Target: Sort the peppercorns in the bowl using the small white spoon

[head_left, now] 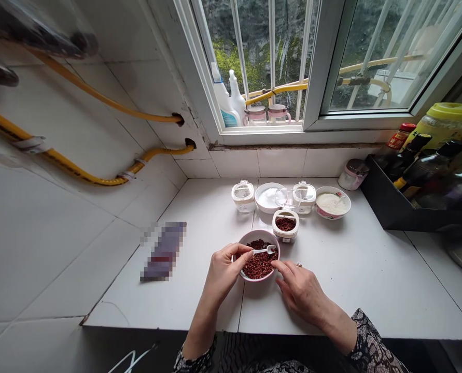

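A pale bowl (276,239) holds small dark red-brown grains near the middle of the counter. My left hand (226,267) pinches the handle of a small white spoon (270,249), whose scoop lies over the grains. At the bowl's right rim is my right hand (298,287), fingers bent and index fingertip touching the edge; no object shows in it. Just behind the bowl stands an open clear jar (286,238) with a white rim, with similar dark grains inside.
Behind are a clear lidded jar (243,198), a bowl of white powder (268,198), another clear jar (304,199) and a flowered bowl (332,203) of pale contents. A black box (397,212) of bottles stands right; a blurred purple packet (164,252) lies left.
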{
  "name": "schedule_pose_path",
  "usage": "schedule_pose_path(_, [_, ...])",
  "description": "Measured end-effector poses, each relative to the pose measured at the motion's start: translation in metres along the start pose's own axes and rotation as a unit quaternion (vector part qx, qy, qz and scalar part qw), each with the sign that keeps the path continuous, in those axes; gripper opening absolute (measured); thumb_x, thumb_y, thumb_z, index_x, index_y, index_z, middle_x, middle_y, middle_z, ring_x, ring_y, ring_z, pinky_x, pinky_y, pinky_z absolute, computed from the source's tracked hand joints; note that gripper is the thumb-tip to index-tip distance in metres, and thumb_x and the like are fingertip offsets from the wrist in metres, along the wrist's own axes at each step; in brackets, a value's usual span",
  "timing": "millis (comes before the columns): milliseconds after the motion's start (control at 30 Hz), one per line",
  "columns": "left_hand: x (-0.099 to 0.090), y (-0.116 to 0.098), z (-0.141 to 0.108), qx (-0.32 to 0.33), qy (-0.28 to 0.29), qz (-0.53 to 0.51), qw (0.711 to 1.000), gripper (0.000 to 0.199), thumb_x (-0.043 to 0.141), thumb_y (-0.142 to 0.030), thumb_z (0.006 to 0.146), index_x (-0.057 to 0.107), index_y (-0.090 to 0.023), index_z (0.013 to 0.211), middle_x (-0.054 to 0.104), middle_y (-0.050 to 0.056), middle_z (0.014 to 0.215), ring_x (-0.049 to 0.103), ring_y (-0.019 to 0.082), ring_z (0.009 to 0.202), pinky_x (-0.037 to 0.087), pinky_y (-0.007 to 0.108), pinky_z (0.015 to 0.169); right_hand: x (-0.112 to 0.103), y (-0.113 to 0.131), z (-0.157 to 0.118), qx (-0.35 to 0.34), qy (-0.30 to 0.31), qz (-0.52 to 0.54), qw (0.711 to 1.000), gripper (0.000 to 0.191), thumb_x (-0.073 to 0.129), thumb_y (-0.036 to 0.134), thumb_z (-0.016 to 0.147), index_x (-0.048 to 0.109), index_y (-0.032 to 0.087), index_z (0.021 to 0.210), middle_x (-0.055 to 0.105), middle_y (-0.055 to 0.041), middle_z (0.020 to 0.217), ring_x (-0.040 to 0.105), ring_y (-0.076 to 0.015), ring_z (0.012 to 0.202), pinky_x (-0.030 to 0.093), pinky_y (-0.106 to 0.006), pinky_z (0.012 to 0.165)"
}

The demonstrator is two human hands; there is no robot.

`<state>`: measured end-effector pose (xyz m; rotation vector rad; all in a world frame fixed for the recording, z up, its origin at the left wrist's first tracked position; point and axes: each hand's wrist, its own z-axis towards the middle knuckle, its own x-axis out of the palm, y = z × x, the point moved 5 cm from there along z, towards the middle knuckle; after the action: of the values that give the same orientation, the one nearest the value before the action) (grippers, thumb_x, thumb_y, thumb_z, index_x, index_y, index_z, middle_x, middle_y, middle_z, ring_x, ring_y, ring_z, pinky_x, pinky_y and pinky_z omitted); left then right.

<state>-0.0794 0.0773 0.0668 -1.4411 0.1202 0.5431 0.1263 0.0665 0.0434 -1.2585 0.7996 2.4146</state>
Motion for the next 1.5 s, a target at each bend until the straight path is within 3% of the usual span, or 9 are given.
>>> schedule_pose_path(433, [-0.013, -0.001, 0.001, 0.001, -0.021, 0.012, 1.000, 0.014, 0.069, -0.033, 0.076, 0.079, -0.023, 0.073, 0.076, 0.002, 0.070, 0.062, 0.015, 0.062, 0.052, 0.027, 0.062, -0.001, 0.001, 0.001, -0.005, -0.005, 0.004, 1.000, 0.040, 0.043, 0.008, 0.098, 0.045, 0.014, 0.138, 0.069, -0.0115, 0.102, 0.066, -0.0194, 0.075, 0.054, -0.029, 0.063])
schedule_pose_path(633, [-0.024, -0.018, 0.014, 0.033, -0.053, 0.016, 0.998, 0.016, 0.072, -0.037, 0.077, 0.079, -0.023, 0.073, 0.076, 0.001, 0.070, 0.061, 0.016, 0.061, 0.051, 0.027, 0.060, -0.001, 0.001, 0.000, 0.000, -0.002, 0.004, 1.000, 0.042, 0.043, 0.008, 0.096, 0.044, 0.015, 0.137, 0.069, -0.0114, 0.101, 0.067, -0.0204, 0.075, 0.055, -0.030, 0.063])
schedule_pose_path(833, [-0.009, -0.055, 0.023, 0.171, -0.114, 0.072, 0.976, 0.017, 0.066, -0.034, 0.089, 0.077, -0.023, 0.082, 0.073, 0.002, 0.075, 0.062, 0.017, 0.068, 0.051, 0.029, 0.066, 0.001, -0.001, 0.000, 0.005, 0.000, 0.004, 1.000, 0.042, 0.043, 0.009, 0.097, 0.045, 0.016, 0.138, 0.069, -0.0111, 0.102, 0.067, -0.0203, 0.075, 0.055, -0.030, 0.063])
schedule_pose_path(967, [0.018, -0.070, 0.017, 0.315, -0.100, 0.173, 0.928, 0.023, 0.054, -0.023, 0.098, 0.075, -0.022, 0.088, 0.077, 0.005, 0.082, 0.065, 0.019, 0.074, 0.050, 0.033, 0.072, 0.000, 0.000, 0.000, 0.006, 0.000, -0.007, 1.000, 0.042, 0.042, 0.008, 0.096, 0.044, 0.016, 0.137, 0.069, -0.0105, 0.102, 0.068, -0.0202, 0.075, 0.055, -0.031, 0.064])
schedule_pose_path(1033, [0.025, -0.071, 0.012, 0.351, -0.091, 0.208, 0.908, 0.026, 0.051, -0.021, 0.099, 0.075, -0.022, 0.090, 0.078, 0.005, 0.082, 0.066, 0.020, 0.075, 0.049, 0.033, 0.073, 0.000, 0.000, 0.000, 0.006, 0.001, -0.013, 1.000, 0.042, 0.042, 0.008, 0.096, 0.044, 0.016, 0.137, 0.070, -0.0104, 0.101, 0.067, -0.0202, 0.074, 0.055, -0.031, 0.063])
schedule_pose_path(1100, [0.021, -0.068, 0.009, 0.344, -0.095, 0.216, 0.909, 0.026, 0.051, -0.021, 0.100, 0.074, -0.023, 0.090, 0.078, 0.005, 0.082, 0.067, 0.020, 0.075, 0.049, 0.034, 0.074, 0.000, 0.001, 0.000, 0.004, 0.000, -0.015, 1.000, 0.042, 0.042, 0.008, 0.095, 0.044, 0.016, 0.136, 0.070, -0.0106, 0.101, 0.067, -0.0203, 0.073, 0.055, -0.031, 0.062])
schedule_pose_path(1233, [-0.005, -0.056, 0.005, 0.283, -0.112, 0.180, 0.936, 0.018, 0.058, -0.026, 0.098, 0.073, -0.023, 0.089, 0.077, 0.003, 0.081, 0.067, 0.019, 0.075, 0.052, 0.035, 0.076, 0.001, 0.001, 0.000, 0.005, 0.002, -0.003, 1.000, 0.043, 0.042, 0.008, 0.095, 0.043, 0.016, 0.138, 0.069, -0.0108, 0.102, 0.067, -0.0201, 0.074, 0.055, -0.030, 0.063])
schedule_pose_path(1333, [-0.020, -0.042, 0.003, 0.239, -0.084, 0.173, 0.952, 0.014, 0.061, -0.026, 0.094, 0.073, -0.023, 0.087, 0.075, 0.002, 0.077, 0.066, 0.019, 0.073, 0.052, 0.033, 0.073, 0.001, 0.001, 0.000, 0.003, 0.003, 0.007, 1.000, 0.044, 0.043, 0.008, 0.095, 0.043, 0.016, 0.138, 0.069, -0.0111, 0.102, 0.067, -0.0200, 0.074, 0.055, -0.031, 0.063])
schedule_pose_path(1500, [-0.015, -0.018, 0.003, 0.168, -0.031, 0.195, 0.966, 0.014, 0.062, -0.020, 0.088, 0.073, -0.023, 0.079, 0.075, 0.002, 0.075, 0.068, 0.019, 0.071, 0.050, 0.033, 0.070, 0.000, 0.001, 0.001, -0.003, -0.005, -0.003, 1.000, 0.042, 0.041, 0.009, 0.097, 0.042, 0.015, 0.139, 0.069, -0.0101, 0.098, 0.066, -0.0204, 0.073, 0.055, -0.031, 0.061])
